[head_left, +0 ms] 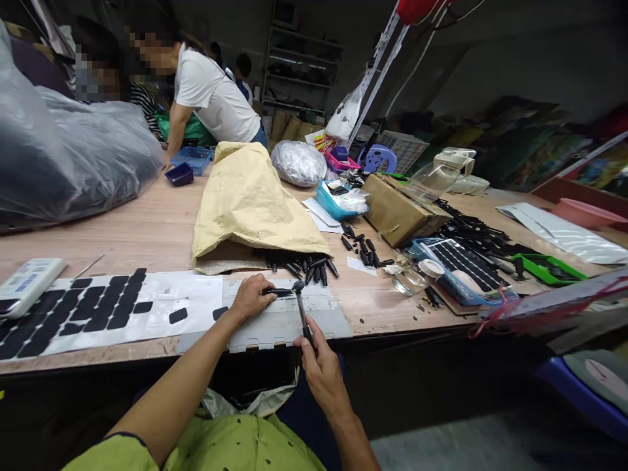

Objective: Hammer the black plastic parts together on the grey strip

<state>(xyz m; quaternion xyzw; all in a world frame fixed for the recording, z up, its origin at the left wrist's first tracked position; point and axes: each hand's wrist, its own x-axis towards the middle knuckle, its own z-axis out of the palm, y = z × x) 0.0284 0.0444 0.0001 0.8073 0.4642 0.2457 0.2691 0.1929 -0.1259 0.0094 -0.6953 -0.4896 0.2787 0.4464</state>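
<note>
On a grey board [324, 318] at the table's front edge, my left hand [252, 297] grips one end of a slim black cylindrical piece [280, 292], which lies sideways. My right hand [321, 366] is closed round the handle of a small hammer [303, 314]. Its metal head meets or nearly meets the piece's right end; I cannot tell whether they touch. Just beyond, several similar black pieces [321, 268] lie at the mouth of a large beige sack [250, 203]. Left of my left hand is a white sheet [196, 294] bearing black rounded-square pads.
A white device [32, 281] sits at the left, below a big plastic bag [88, 150]. To the right are a cardboard box [400, 208], a blue basket [461, 278] and a green tray [547, 269]. Across the table, a person in white [210, 91] leans over.
</note>
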